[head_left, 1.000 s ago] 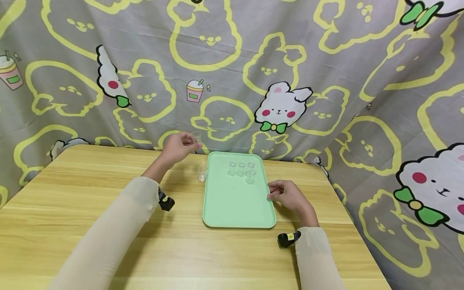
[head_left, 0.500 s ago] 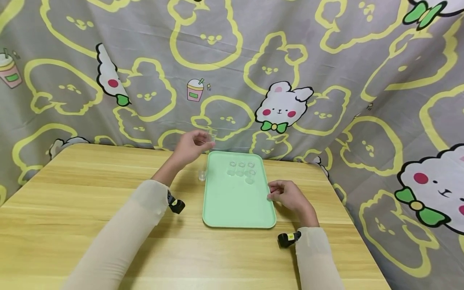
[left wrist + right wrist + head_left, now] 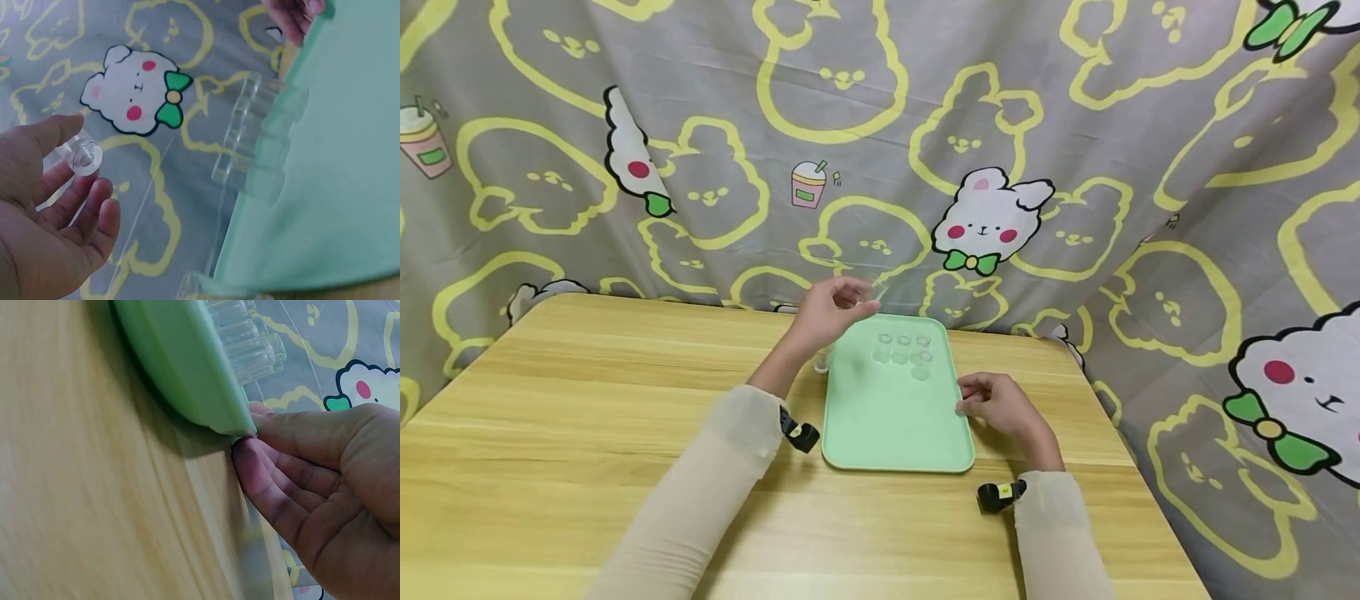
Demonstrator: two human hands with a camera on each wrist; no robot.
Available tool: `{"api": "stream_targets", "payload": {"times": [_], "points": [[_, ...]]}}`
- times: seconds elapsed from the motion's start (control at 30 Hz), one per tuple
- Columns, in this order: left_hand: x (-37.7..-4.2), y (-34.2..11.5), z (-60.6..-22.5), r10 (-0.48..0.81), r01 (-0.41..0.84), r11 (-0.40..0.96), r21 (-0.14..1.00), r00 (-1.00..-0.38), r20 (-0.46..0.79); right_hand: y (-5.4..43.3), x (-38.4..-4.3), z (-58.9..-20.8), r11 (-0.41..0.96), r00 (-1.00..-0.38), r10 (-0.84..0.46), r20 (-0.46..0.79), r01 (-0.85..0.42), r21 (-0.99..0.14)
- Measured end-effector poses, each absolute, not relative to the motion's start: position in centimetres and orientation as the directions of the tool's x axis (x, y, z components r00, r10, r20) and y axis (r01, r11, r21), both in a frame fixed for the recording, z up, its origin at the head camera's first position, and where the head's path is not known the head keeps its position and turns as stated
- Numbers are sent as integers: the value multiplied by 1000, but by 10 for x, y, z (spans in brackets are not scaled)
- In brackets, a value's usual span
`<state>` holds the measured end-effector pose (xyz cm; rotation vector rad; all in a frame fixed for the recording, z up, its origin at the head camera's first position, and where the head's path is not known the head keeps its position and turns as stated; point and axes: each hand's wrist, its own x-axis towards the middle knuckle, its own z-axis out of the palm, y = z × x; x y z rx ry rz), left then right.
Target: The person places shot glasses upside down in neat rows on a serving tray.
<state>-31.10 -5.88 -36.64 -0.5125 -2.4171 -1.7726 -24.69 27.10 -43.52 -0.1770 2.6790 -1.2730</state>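
Over the back left part of the light green tray (image 3: 895, 425), my left hand (image 3: 833, 310) holds a small clear glass (image 3: 84, 156) between thumb and fingers. Its thick round base faces the camera in the left wrist view. My right hand (image 3: 1000, 410) pinches the tray's right rim, thumb above and fingers below in the right wrist view. Several matching clear glasses (image 3: 265, 137) stand grouped at the tray's back right, narrow ends up. Another clear glass (image 3: 822, 363) stands on the table just left of the tray, partly behind my left forearm.
The tray lies on a wood-grain table (image 3: 587, 433). A grey curtain (image 3: 700, 75) with yellow outlined animals hangs behind the table's back edge and along the right side. A black wrist camera (image 3: 799, 432) sits on my left sleeve, another camera (image 3: 998, 496) on my right.
My left hand has moved right with its glass, from left of the tray to over its back edge, and the glass has tilted from upright. My right hand stays at the rim.
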Motion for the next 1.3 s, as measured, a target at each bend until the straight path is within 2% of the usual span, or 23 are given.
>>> {"api": "stream_targets", "payload": {"times": [0.83, 1.3], "points": [[-304, -23, -379, 215, 295, 250, 922, -946, 244, 269, -245, -434, 643, -977, -195, -86, -62, -763], [-304, -17, -386, 212, 301, 312, 901, -947, 243, 270, -246, -436, 631, -975, -205, -85, -65, -773]]}}
